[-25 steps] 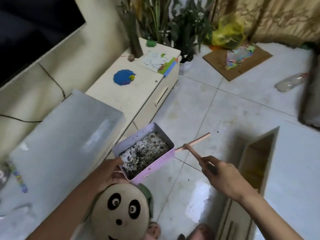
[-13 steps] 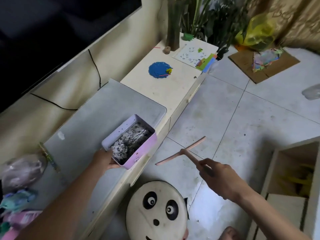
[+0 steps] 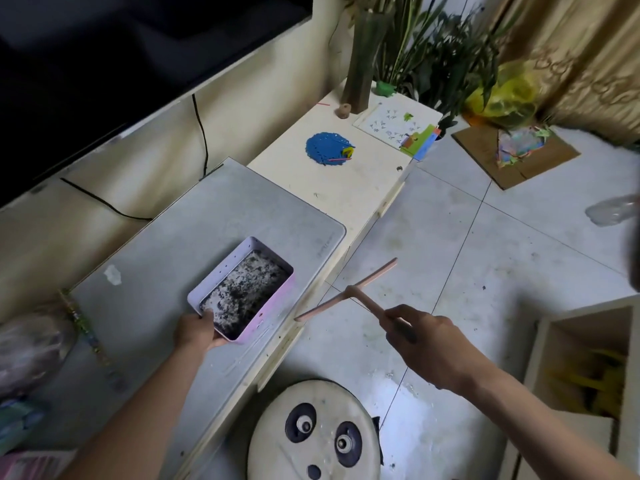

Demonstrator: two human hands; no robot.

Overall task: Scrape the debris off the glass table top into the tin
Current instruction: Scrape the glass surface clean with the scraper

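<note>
Risk: left hand (image 3: 195,332) pinches the debris-laden pink tin (image 3: 223,270) by one end near the glass table top (image 3: 214,216) edge (seated? unclear), right hand (image 3: 424,341) grips the T-shaped scraper (image 3: 348,292), so a tilt dumps it.

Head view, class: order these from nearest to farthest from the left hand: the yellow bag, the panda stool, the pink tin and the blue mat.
1. The pink tin: gripped in the left hand itself.
2. The panda stool: on the floor, lower right of the hand.
3. The blue mat: on the cream cabinet, farther back.
4. The yellow bag: far corner, by the plants.
</note>
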